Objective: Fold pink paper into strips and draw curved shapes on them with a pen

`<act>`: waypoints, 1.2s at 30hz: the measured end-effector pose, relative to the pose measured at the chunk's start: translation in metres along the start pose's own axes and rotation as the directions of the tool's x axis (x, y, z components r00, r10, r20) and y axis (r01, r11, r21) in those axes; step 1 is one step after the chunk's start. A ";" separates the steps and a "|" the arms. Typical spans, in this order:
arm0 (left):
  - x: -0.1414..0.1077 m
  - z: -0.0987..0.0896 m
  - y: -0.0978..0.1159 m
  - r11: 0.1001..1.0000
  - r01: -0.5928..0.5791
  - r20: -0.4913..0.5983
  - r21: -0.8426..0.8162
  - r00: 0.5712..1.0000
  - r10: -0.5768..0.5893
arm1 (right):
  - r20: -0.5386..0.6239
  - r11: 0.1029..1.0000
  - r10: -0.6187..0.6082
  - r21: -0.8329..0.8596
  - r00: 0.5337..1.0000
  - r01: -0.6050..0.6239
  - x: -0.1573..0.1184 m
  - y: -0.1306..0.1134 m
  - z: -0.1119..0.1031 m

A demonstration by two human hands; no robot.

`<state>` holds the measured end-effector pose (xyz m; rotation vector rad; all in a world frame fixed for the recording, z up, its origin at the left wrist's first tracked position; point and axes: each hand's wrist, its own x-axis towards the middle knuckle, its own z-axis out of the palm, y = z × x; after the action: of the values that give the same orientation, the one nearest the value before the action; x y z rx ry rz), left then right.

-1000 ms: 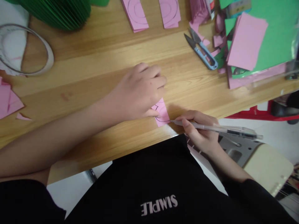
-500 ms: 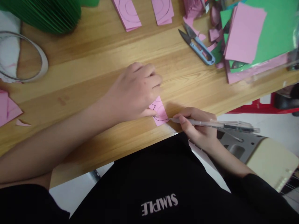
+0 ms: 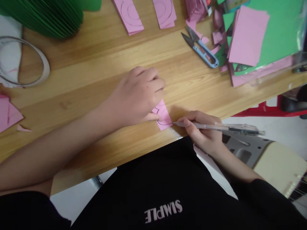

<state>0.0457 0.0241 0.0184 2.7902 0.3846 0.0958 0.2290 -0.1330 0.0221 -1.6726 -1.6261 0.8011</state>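
One small piece of pink paper (image 3: 165,112) lies on the bench (image 3: 100,72), near the edge by the black shirt (image 3: 155,179). The left hand (image 3: 141,95) is curled over its top part, with the thumb out on the paper; I cannot tell how the hidden fingers sit. The right hand (image 3: 203,131) pinches a clear pen (image 3: 225,127), and its tip is at the paper's right side, where a dark curved line ends. It looks like the drawing step. The next move seems to call for a still left hand and a soft, slow pen.

Since half a second ago, the hands, pen and paper look almost the same, and I see no clear new line. The view has tipped a bit, so the blue snips (image 3: 203,53) show slightly lower and more to the left.
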 end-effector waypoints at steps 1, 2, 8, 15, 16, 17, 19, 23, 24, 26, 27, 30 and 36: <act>0.000 0.000 0.000 1.000 -0.003 -0.001 0.018 1.000 0.003 | 0.000 1.000 0.003 -0.002 1.000 -0.003 0.000 0.000 0.000; 0.000 0.000 0.000 0.999 -0.007 -0.008 0.036 1.000 0.007 | 0.000 1.000 0.007 -0.005 1.000 -0.007 0.000 -0.001 0.000; 0.001 0.000 0.001 0.995 -0.040 -0.016 0.093 0.999 0.042 | -0.006 1.000 0.018 0.000 1.000 -0.018 0.000 0.000 0.001; 0.001 -0.002 0.002 0.995 -0.029 0.010 0.100 1.000 0.029 | -0.014 1.000 0.017 -0.004 1.000 -0.017 0.000 0.000 0.001; 0.001 -0.002 0.002 0.994 -0.031 0.012 0.109 0.999 0.030 | -0.021 1.000 0.020 -0.001 1.000 -0.020 -0.001 0.000 0.001; 0.001 -0.003 0.002 0.993 -0.032 0.018 0.114 0.999 0.030 | -0.026 1.000 0.025 0.003 0.999 -0.025 -0.001 0.000 0.001; 0.001 -0.003 0.002 0.994 -0.023 0.028 0.107 0.999 0.021 | -0.035 0.999 0.033 0.016 0.999 -0.032 -0.001 0.000 0.000; 0.001 -0.002 0.001 1.000 0.009 0.047 0.030 0.999 -0.010 | -0.031 0.999 0.035 0.028 0.999 -0.034 -0.001 0.000 0.000; 0.001 -0.002 0.001 1.000 0.012 0.047 0.013 0.999 -0.013 | -0.026 0.999 0.028 0.029 0.999 -0.027 -0.001 0.000 0.000; 0.000 -0.002 0.001 1.000 0.009 0.040 0.002 0.999 -0.009 | -0.018 1.000 0.016 0.025 1.000 -0.016 -0.001 -0.001 0.000; 0.000 -0.001 0.001 1.000 0.004 0.034 0.007 0.999 -0.005 | -0.014 1.000 0.011 0.020 1.000 -0.010 0.000 -0.001 0.000; 0.000 -0.001 0.001 0.999 -0.003 0.009 0.032 1.000 0.003 | 0.001 1.000 -0.007 0.001 1.000 0.007 0.000 -0.002 0.000; 0.000 0.001 0.000 0.999 -0.012 0.000 0.049 1.000 0.012 | 0.022 0.998 -0.046 -0.038 0.999 0.047 0.001 -0.002 0.000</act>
<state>0.0460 0.0241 0.0173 2.8408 0.3747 0.0909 0.2277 -0.1320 0.0234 -1.6517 -1.6983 0.7716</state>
